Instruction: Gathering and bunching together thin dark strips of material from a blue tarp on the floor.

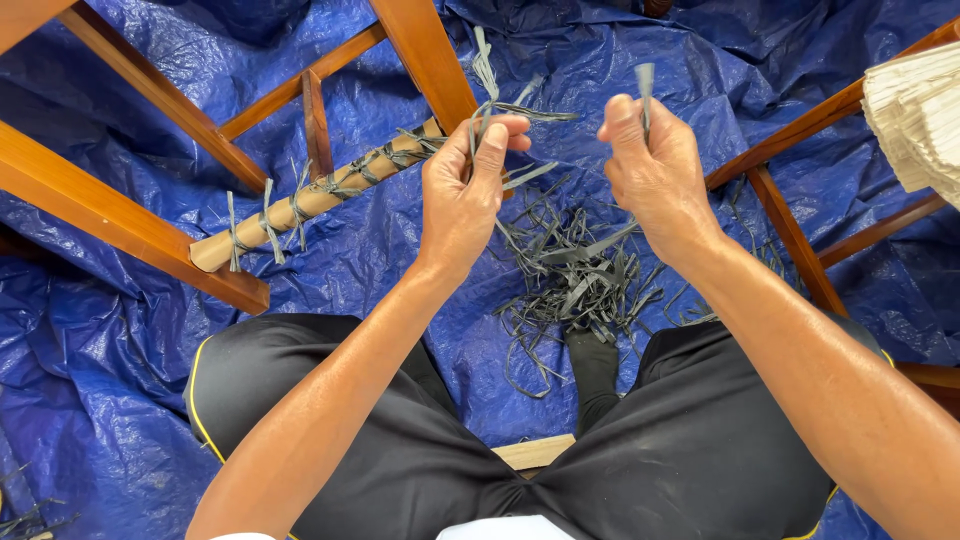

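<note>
The left hand (pixel 462 185) pinches grey strips (pixel 500 105) beside the chair rail (pixel 310 200), fingers closed on them. The right hand (pixel 655 165) is closed around one grey strip end (pixel 645 80), held upright. A pile of scraps (pixel 575 270) lies below on the blue tarp (pixel 100 380).

I am seeing no packages, labels, signs or screens anywhere in this head view; nothing here is carrying print or a display.
</note>
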